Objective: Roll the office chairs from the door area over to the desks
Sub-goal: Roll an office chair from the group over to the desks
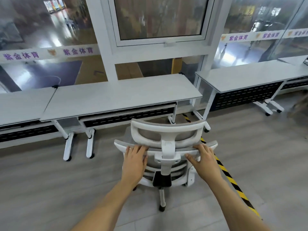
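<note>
Left hand [135, 160] laid palm-down on the top rail of the backrest, fingers [141, 148] curled over its upper edge, thumb behind; right hand [204, 158] mirrored on the far side of the headrest post, fingers draped over the rail, thumb [190, 156] pointing inward. Both hands closed loosely around the rail rather than clenched, one on each side of the centre post, probably so that the push stays even and the castors track straight. Office chair [166, 157] white-framed with grey mesh, seen from behind, headrest [168, 130] upright, standing on the grey floor [50, 189] just short of the front edge of the middle counter [120, 94], near its right corner and facing the leg space beneath. Black-and-yellow hazard strip [233, 184] running across the floor under and to the right of the chair base. Further counter [246, 77] to the right, set against the glazed wall, with a gap between the two. Judged stage: last stretch of the roll, seat not yet tucked under the counter
</note>
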Motion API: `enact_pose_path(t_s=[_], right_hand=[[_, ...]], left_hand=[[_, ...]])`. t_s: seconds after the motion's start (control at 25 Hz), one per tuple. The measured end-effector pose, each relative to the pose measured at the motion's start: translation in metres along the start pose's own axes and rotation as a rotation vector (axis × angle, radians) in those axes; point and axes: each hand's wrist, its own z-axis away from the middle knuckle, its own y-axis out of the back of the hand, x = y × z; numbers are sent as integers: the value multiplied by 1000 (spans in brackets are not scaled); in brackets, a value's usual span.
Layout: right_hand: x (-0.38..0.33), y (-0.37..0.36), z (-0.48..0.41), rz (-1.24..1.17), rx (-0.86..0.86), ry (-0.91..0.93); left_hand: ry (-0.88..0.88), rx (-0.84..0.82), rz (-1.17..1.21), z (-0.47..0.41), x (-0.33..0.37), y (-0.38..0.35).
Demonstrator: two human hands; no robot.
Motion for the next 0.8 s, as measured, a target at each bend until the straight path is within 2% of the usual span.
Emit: enact_pose_path(t_s=[0.12, 0.24, 0.44, 0.56, 0.68, 0.8], right_hand=[[28, 7, -58, 28, -29, 44], [50, 14, -106, 13, -86, 41], [74, 22, -141, 215, -229, 87], [69, 34, -150, 155, -252, 85], [43, 42, -153, -9, -210, 145], [3, 34, -146, -76, -140, 261]], left_hand=[[40, -79, -135, -29, 21, -21], [105, -174, -172, -60, 39, -36], [216, -301, -175, -110, 63, -43], [249, -356, -168, -123, 76, -38], [259, -368, -70, -127, 81, -20], [272, -225, -40, -105, 81, 7]])
